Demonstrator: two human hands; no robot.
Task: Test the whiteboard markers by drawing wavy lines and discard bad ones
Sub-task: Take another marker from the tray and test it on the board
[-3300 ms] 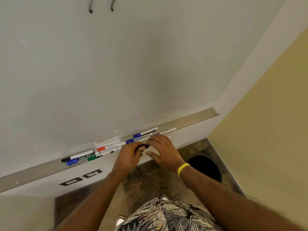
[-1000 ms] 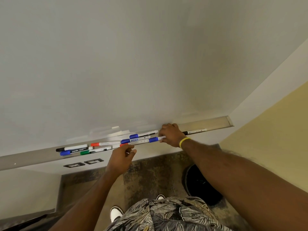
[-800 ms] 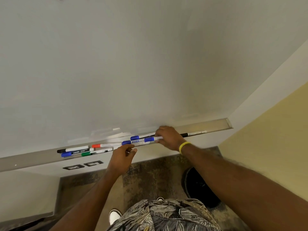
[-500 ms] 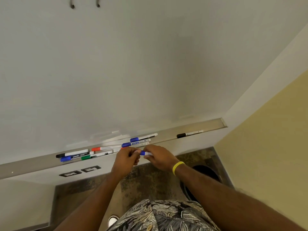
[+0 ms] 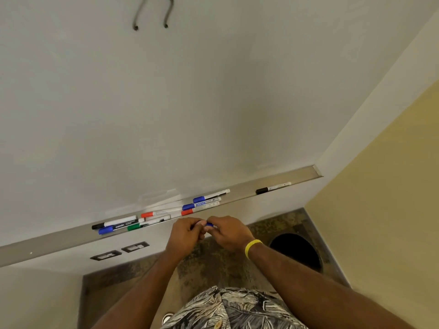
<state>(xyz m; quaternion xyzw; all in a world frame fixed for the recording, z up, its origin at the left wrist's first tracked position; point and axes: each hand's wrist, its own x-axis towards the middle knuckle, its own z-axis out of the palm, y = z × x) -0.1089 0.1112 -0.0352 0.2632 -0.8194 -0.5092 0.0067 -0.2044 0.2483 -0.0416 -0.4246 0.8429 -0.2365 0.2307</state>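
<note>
Just below the tray [image 5: 47, 243], at lower centre, the left hand [image 5: 184, 233] and right hand [image 5: 229, 231] together pinch one blue marker [image 5: 209, 224].

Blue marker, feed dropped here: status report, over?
Left hand and right hand both grip the blue-capped whiteboard marker near the grey metal tray. Cap state hidden. Nothing blocks the white board.

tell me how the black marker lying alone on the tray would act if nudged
The black marker has a slim round barrel, so it would probably roll, though the tray likely keeps it in. It looks like hard plastic: probably stiff and light. Lying apart from the other markers, it should slide without bumping any.
</note>
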